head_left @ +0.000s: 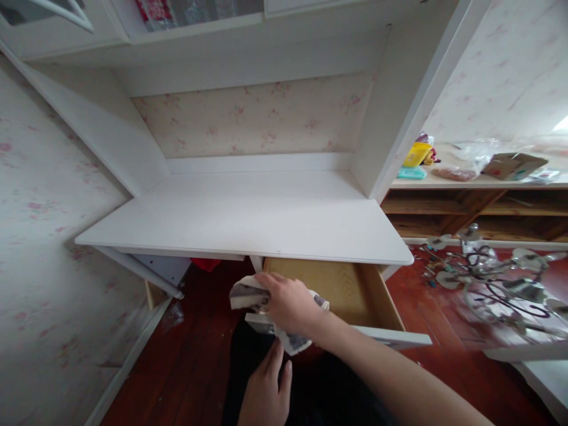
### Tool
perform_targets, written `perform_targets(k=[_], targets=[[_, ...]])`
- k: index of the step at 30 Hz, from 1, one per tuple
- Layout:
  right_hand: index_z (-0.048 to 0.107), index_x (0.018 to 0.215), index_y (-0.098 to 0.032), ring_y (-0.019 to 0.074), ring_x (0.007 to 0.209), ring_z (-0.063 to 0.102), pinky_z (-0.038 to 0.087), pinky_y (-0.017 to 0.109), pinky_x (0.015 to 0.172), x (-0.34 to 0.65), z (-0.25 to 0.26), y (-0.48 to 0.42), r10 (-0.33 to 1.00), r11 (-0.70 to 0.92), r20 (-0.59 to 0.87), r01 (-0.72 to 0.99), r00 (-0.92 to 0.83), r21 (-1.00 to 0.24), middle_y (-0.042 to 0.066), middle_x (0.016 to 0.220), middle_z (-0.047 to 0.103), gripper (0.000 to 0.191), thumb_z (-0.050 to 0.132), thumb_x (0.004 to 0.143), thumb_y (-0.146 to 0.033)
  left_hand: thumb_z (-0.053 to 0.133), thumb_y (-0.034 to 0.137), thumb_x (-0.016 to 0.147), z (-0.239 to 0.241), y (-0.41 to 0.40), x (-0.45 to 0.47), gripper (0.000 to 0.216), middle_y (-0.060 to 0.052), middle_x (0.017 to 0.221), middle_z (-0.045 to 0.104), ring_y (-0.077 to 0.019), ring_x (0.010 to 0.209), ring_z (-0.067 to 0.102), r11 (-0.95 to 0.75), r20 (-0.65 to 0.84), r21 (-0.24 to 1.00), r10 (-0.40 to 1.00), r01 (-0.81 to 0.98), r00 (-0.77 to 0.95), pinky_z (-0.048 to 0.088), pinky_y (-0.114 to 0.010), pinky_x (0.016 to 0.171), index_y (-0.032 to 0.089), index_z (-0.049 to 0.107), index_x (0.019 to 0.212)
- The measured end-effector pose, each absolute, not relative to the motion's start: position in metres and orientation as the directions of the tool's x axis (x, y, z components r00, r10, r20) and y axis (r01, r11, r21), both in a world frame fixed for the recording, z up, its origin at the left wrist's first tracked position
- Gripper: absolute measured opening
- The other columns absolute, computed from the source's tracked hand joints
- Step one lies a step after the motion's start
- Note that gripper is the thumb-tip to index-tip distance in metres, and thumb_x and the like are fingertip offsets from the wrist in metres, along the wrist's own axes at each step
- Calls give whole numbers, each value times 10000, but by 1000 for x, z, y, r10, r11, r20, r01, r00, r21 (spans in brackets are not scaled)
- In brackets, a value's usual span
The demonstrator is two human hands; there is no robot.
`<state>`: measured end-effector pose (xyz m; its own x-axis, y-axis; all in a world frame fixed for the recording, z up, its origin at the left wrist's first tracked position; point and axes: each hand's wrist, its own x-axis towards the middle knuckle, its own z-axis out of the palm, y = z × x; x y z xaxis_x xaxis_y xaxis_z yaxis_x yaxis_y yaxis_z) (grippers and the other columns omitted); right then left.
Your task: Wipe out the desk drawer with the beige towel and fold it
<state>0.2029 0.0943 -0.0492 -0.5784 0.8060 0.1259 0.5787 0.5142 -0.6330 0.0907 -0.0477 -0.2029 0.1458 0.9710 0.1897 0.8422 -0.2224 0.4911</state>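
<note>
Head view: my right hand [288,305] is closed on a crumpled cloth [243,294], which lies over the front-left corner of the open drawer [355,290] beneath the white desk [248,219]. My left hand [265,387] is loose and empty, just beneath the drawer front.

Matt white-painted desk top [248,219], bare wood drawer [341,290] (smooth inside), glossy red-brown wooden floor [199,355].

The right hand [290,305] hides much of the cloth [243,293].
</note>
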Motion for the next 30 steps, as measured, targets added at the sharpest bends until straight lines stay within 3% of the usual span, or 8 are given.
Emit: perform_targets(k=[2,4,7,10,15,21,25,30], targets=[[616,1191,-238,218,1041,653,482,347,909,234,-44,100,905,290,100,429,-413,-855,41,1158,701,453,509,777,-90,375,205,956,-201,-44,89,510,-132,1381,573,-202,1212,598,-246,176,474,967,846,183,526,-301,983,129,435,1457],[614,1187,-210,227,984,673,500,365,901,266,-39,100,967,-2,-34,125,-252,-992,43,1052,731,390,592,799,-184,369,186,955,-203,-41,88,570,-124,1427,525,-193,1239,571,-269,174,462,962,845,211,517,-289,993,136,325,1520],[614,1183,-184,266,861,711,543,427,846,314,-32,87,936,-349,-337,-350,-96,-869,62,954,756,480,731,728,-288,372,197,962,-209,-36,91,604,-124,1442,505,-196,1255,553,-291,192,430,954,854,228,515,-291,997,144,248,1551],[693,1076,-154,310,848,723,551,466,857,356,-34,64,847,-467,-527,-575,-71,-672,117,933,763,446,751,656,-292,372,206,967,-214,-26,94,591,-139,1457,486,-207,1287,523,-300,181,392,952,870,247,502,-310,1020,126,264,1543],[744,1092,-159,348,949,714,534,489,927,389,-65,24,808,-451,-586,-704,-61,-548,147,943,765,458,708,716,-417,338,215,977,-212,9,98,530,-172,1473,464,-201,1336,476,-305,113,347,952,887,283,457,-332,1070,73,355,1488],[709,1187,-136,320,997,708,521,476,972,394,-102,-5,714,-463,-698,-781,-49,-419,142,994,761,409,653,809,-283,360,173,944,-208,62,97,561,-172,1505,426,-199,1378,429,-332,135,285,943,899,305,415,-356,1111,90,328,1498],[681,1208,-135,286,999,711,545,468,942,390,-104,-10,648,-317,-759,-884,63,-344,146,1010,755,359,523,916,-272,345,116,915,-206,98,95,586,-193,1515,403,-206,1408,385,-399,178,210,913,893,367,369,-365,1146,49,319,1496],[617,1266,-122,251,973,721,563,446,926,385,-120,1,646,-119,-734,-921,211,-370,139,1039,749,359,463,942,-139,354,73,873,-199,133,97,602,-206,1487,442,-212,1390,416,-414,152,156,907,897,392,358,-346,1148,21,359,1473]])
